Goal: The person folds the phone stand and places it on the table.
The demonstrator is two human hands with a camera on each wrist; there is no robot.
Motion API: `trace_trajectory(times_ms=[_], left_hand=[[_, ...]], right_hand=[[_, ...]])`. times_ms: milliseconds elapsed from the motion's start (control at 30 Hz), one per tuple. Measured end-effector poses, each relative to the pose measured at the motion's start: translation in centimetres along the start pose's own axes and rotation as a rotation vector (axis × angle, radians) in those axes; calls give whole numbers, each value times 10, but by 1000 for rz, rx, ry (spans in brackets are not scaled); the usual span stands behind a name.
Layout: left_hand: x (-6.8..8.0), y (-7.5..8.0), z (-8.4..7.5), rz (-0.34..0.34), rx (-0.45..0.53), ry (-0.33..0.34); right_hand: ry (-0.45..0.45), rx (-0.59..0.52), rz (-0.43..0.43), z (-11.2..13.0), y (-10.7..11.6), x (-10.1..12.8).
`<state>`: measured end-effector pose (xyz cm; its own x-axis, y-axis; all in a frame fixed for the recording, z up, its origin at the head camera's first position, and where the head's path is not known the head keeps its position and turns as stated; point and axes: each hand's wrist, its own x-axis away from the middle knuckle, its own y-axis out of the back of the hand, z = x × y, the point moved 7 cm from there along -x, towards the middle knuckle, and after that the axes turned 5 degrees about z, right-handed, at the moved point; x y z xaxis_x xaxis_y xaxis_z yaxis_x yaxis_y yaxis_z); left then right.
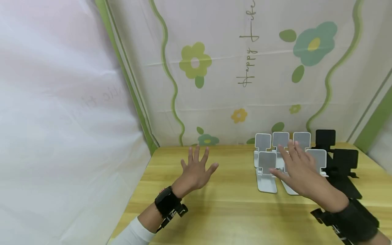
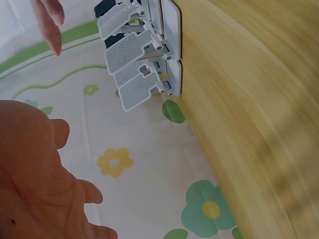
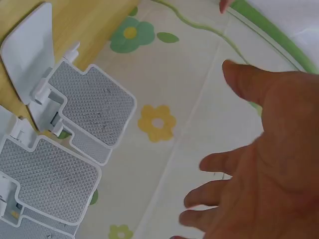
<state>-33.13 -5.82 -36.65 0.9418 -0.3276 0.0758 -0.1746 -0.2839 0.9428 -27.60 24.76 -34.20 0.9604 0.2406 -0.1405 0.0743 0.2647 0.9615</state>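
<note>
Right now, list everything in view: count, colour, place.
White stands: at least five, white with grey pads, right side of table near the backdrop.
Black stands: at least two, black, right of the white ones.
Table: one, light wood, under everything.
Backdrop: one, white with green and yellow flowers, behind the table.
White sheet: one, left of the table.
Wrist straps: two, black, one per wrist.
Hands: left hand open above bare table; right hand open over the white stands.
</note>
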Motion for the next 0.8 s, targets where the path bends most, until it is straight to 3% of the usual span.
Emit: trace_trajectory(times_ms=[267,400,567,800], left_hand=[[2,1,0,-10,13,-3],[4,3,2,-14,19,-6],[6,3,4,-14,28,-25],[12,-4,10,13,60,-24]], right_hand=[[188,94,-255,6,11,-46],[237,75,-213,7,3,-64],[205,60,-138,10,-3,-73],[164,40,-112,6,-14,-83]])
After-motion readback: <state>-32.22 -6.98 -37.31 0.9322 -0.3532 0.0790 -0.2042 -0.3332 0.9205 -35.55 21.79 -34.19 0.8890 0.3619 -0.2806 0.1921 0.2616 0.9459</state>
